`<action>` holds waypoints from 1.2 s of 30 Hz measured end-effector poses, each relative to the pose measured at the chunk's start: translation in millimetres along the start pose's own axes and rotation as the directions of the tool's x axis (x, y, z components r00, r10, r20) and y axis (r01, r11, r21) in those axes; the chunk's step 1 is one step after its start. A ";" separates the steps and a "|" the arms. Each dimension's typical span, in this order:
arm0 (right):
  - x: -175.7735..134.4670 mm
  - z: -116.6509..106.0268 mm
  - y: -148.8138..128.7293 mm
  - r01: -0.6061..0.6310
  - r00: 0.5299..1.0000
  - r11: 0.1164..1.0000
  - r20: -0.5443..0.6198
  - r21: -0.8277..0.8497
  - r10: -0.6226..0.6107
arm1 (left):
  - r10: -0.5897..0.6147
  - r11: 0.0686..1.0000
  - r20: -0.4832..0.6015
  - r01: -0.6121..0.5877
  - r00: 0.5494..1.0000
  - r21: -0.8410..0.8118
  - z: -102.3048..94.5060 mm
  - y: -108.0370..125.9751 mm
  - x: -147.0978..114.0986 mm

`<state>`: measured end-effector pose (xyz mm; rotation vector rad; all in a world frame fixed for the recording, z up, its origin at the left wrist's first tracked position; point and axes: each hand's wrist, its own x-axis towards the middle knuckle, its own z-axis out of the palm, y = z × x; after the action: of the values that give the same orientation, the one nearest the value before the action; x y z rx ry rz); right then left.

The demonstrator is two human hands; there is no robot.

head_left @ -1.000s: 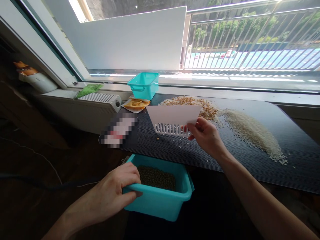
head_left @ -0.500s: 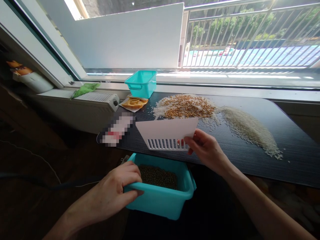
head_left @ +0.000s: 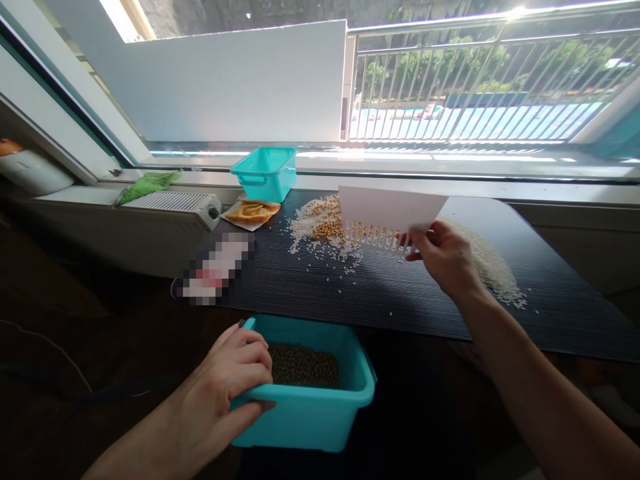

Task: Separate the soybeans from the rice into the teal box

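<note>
My left hand [head_left: 235,373] is closed over the left rim of a turquoise plastic bin [head_left: 310,420], below the table's front edge. Small dark green-brown beans [head_left: 303,365] cover its bottom. In my right hand [head_left: 443,257] is a white slotted card [head_left: 393,210], pinched by its lower right corner and held up over the table, slots downward. Behind the card, and partly hidden by it, lies a heap of yellow kernels mixed with white grains [head_left: 320,220]. A pile of pale rice-like grains [head_left: 493,263] is beyond my right hand and forearm.
A second turquoise bin [head_left: 267,175] stands at the back of the dark table [head_left: 300,293]. Beside it is a folded yellow-orange cloth or packet [head_left: 253,212]. A pixelated flat object [head_left: 217,267] lies at the left edge. A green cloth [head_left: 150,185] rests on the radiator [head_left: 165,213].
My right hand has carried the slotted card right and farther over the table, in front of the kernel heap. My left hand keeps its grip on the bin. The whole view has shifted slightly.
</note>
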<state>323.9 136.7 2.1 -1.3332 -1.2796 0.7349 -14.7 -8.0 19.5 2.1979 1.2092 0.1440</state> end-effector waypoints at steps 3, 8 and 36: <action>3.6 2.7 5.0 0.009 1.000 1.000 -0.005 -0.003 -0.009 | 0.017 1.000 -0.015 -0.017 1.000 0.000 -0.2 0.0 -0.5; 8.5 7.6 9.0 0.033 0.999 0.999 0.014 0.003 -0.033 | 0.047 0.999 -0.012 -0.047 0.999 0.016 5.4 0.0 1.0; -6.8 8.3 -5.2 -0.041 0.989 0.998 0.144 0.045 0.034 | 0.094 0.995 -0.033 -0.095 0.995 -0.026 3.1 2.3 10.2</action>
<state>313.2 131.6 3.6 -1.2879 -1.3446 0.8953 -6.0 -2.2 16.4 2.2378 1.1137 0.2333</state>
